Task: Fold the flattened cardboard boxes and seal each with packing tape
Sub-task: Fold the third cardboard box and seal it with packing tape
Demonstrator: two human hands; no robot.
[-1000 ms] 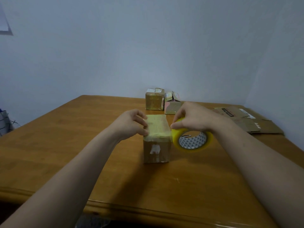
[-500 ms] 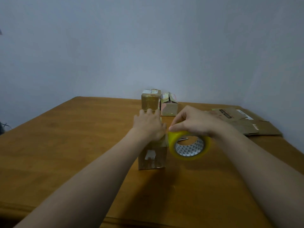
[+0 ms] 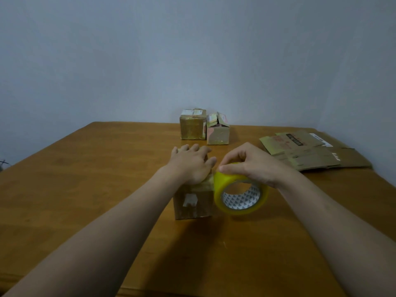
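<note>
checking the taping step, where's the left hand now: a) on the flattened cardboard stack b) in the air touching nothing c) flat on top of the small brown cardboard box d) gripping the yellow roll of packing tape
c: the left hand lies with straight fingers on top of the small brown cardboard box, while the right hand grips the yellow roll of packing tape.

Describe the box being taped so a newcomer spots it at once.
On the wooden table, skip the two boxes at the far edge. It is the box nearest the person. Only it has the left hand flat on top and the yellow tape roll at its side.
</note>
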